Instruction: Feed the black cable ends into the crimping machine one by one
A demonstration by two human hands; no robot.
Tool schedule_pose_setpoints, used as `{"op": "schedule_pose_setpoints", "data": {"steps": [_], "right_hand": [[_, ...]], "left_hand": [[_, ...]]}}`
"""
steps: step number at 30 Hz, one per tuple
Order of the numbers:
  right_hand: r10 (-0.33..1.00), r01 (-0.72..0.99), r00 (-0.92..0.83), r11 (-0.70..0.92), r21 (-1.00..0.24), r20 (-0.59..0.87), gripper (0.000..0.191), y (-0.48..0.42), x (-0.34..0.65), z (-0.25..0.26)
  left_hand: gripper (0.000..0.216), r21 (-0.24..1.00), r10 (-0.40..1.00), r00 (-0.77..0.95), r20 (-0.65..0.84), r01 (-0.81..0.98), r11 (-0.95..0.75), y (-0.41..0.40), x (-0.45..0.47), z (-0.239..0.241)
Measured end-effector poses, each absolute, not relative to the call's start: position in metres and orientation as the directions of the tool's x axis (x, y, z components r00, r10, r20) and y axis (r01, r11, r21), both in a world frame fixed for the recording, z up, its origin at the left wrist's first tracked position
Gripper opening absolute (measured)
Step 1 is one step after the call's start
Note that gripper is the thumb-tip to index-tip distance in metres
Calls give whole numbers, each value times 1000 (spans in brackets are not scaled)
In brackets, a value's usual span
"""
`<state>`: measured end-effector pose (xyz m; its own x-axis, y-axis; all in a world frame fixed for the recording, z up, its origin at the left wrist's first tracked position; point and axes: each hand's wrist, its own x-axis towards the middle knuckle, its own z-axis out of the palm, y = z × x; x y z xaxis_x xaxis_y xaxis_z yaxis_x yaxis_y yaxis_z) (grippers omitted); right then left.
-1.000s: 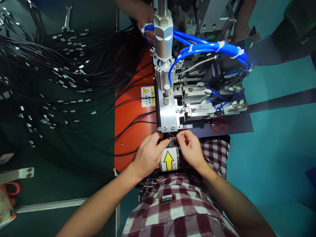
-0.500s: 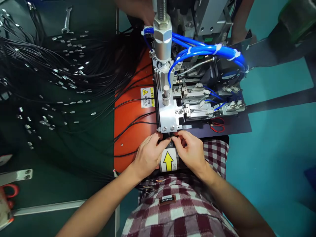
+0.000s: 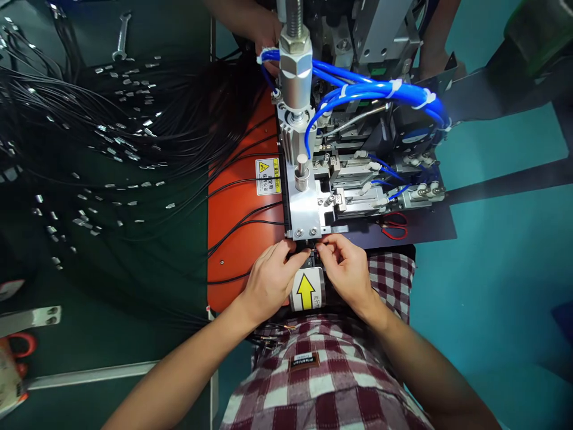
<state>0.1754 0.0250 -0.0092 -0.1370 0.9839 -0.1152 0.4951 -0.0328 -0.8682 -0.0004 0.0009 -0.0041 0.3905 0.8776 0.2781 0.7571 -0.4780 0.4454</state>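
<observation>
My left hand (image 3: 272, 276) is closed at the front end of the metal machine (image 3: 305, 203), thumb and fingertips together. A thin black cable (image 3: 228, 280) runs across the orange plate (image 3: 237, 239) and passes under this hand, which grips it near its end. Opposite, my right hand (image 3: 345, 270) is pinched, thumb against index finger, close to my left thumb tip. What sits in that pinch is too small to make out. Just below both hands lies a white label with a yellow arrow (image 3: 306, 291). Several other cables enter the machine's left side.
Bundles of black cables with shiny ends (image 3: 129, 134) cover the dark table on the left, beside a wrench (image 3: 122, 37). Blue air hoses (image 3: 376, 89) arch over the machine. Red-handled scissors (image 3: 394, 227) lie at its right. Another person's hand (image 3: 267, 39) is at the far end.
My right fingertips have drawn slightly right, away from my left thumb, opening a small gap. My left hand stays in place. The other person's hand has shifted near the machine's far end.
</observation>
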Motion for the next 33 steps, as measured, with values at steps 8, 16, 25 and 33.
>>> {"op": "schedule_pose_setpoints", "data": {"steps": [8, 16, 25, 33], "right_hand": [[983, 510, -153, -12, -860, -105, 12, 26, 168, -9], [979, 322, -96, -142, -936, -182, 11, 22, 169, -19], [922, -10, -38, -385, -923, -384, 13, 22, 165, -25], [835, -204, -44, -544, -814, -548, 22, 21, 165, -31]], "left_hand": [[30, 467, 884, 392, 255, 751, -467, 1, -1, -3], [30, 467, 887, 385, 255, 754, -462, 1, -1, -3], [27, 478, 884, 388, 260, 744, -467, 2, 0, -1], [26, 499, 890, 379, 252, 737, -455, 2, 0, -1]]}}
